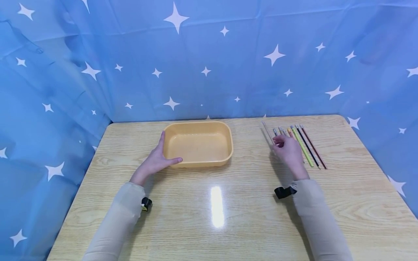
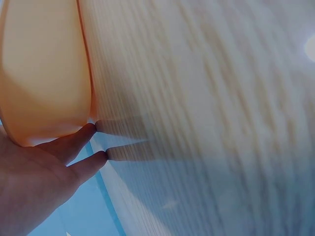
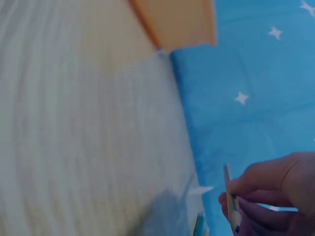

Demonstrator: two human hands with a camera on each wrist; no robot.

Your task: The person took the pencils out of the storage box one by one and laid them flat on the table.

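My right hand [image 1: 289, 150] pinches a slim pencil [image 1: 267, 131] between thumb and fingers, its far end slanting up to the left. In the right wrist view the same pencil [image 3: 227, 178] shows its pointed tip close under the fingers. Below and beside this hand lie several more pencils, among them a yellow-green pencil [image 1: 302, 146] and a dark red pencil [image 1: 314, 148]; the hand hides part of the row. My left hand [image 1: 155, 159] rests against the left end of an orange plastic basin [image 1: 199, 164], fingers straight along its side and thumb at the front rim.
The basin holds nothing and stands near the back of the wooden table [image 1: 183, 217]. A blue curtain with white stars [image 1: 196, 54] hangs behind the back edge and at both sides. A bright reflection lies on the tabletop between the arms.
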